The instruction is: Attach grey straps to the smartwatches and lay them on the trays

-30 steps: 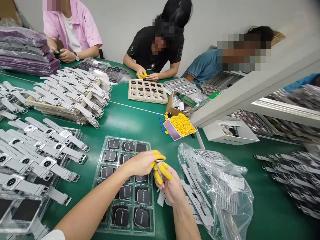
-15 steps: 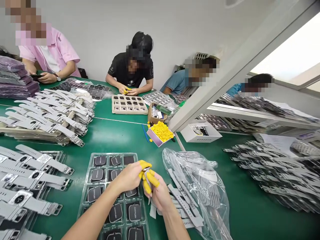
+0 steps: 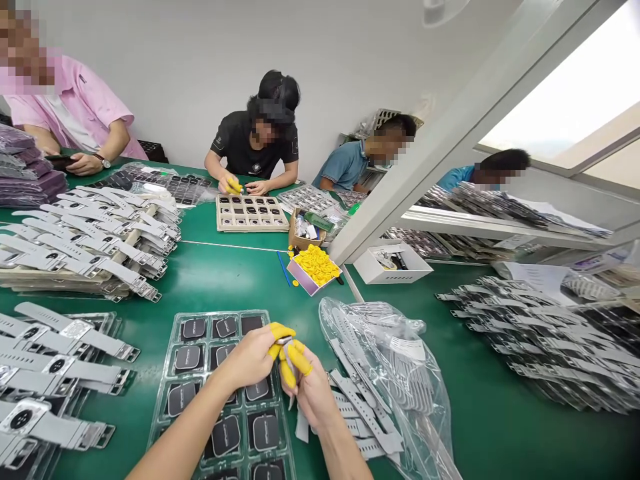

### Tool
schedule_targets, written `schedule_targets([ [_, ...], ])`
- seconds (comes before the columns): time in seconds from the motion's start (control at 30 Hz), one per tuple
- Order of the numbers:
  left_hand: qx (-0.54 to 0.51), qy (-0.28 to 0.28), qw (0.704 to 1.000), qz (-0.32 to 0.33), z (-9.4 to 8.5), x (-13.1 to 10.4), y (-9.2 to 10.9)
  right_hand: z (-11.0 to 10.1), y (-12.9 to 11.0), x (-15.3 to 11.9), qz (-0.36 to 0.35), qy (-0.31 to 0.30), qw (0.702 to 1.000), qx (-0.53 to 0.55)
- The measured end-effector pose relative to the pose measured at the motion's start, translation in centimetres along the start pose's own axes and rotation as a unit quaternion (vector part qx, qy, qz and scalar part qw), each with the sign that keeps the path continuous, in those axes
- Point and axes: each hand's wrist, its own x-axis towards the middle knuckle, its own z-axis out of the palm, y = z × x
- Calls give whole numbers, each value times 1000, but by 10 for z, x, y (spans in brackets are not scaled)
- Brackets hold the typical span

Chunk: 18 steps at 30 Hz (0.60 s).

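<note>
Your left forearm slants up from the lower left across the clear tray point(image 3: 209, 328), the back of your left hand point(image 3: 254, 357) towards the camera. Your right forearm rises from the bottom edge, leaning inward, so that your right hand point(image 3: 316, 395) meets the left just beyond the tray's right edge. Yellow covers sheathe several fingers point(image 3: 301, 361) on both hands. Those fingers are closed on a small gray piece point(image 3: 287, 352), pinched between your hands above the green tabletop point(image 3: 233, 273); much of it is hidden by your grip. Gray straps point(image 3: 370, 417) lie beside your right hand, some inside a clear plastic bag point(image 3: 433, 400).

As for writing, each dark square point(image 3: 265, 432) in the tray that shows its face carries a short line of pale lettering, too small to read surely. The white box point(image 3: 395, 275) has a dark line of characters along its front, also illegible. The black shirt point(image 3: 237, 143) opposite you bears a pale chest emblem.
</note>
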Motion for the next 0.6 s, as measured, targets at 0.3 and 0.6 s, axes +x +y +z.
schedule_targets([
  [0.3,-6,-6,1000,2,-7,2,4,-1,4,2,11,3,1000,8],
  [0.6,34,-5,999,5,3,0,-7,3,2,1,21,5,998,63],
])
